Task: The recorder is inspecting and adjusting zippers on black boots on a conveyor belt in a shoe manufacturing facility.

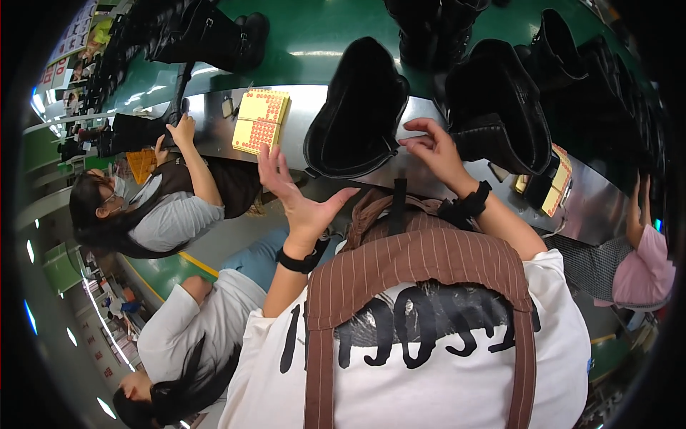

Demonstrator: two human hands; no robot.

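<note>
My left hand point(304, 207) is open, thumb and fingers spread, in front of the metal bench edge with nothing in it. Just beyond it lies a pad of yellow sticker sheets point(250, 129) with rows of red dots. A tall black boot point(357, 114) stands between my hands, its wide opening toward me. Close to that boot's right side is my right hand point(444, 161), fingers slightly bent, with a gap between thumb and forefinger; nothing shows in it. Right of this hand is a second black boot point(493, 100), also seen into its opening.
More black boots point(550, 53) crowd the green conveyor belt point(307, 36) behind the metal ledge point(214, 129). A second yellow sticker pad point(556, 187) lies at right. A co-worker in an apron point(175, 207) handles a boot at left; another person in white point(186, 329) is nearer. A pink sleeve point(647, 268) shows at far right.
</note>
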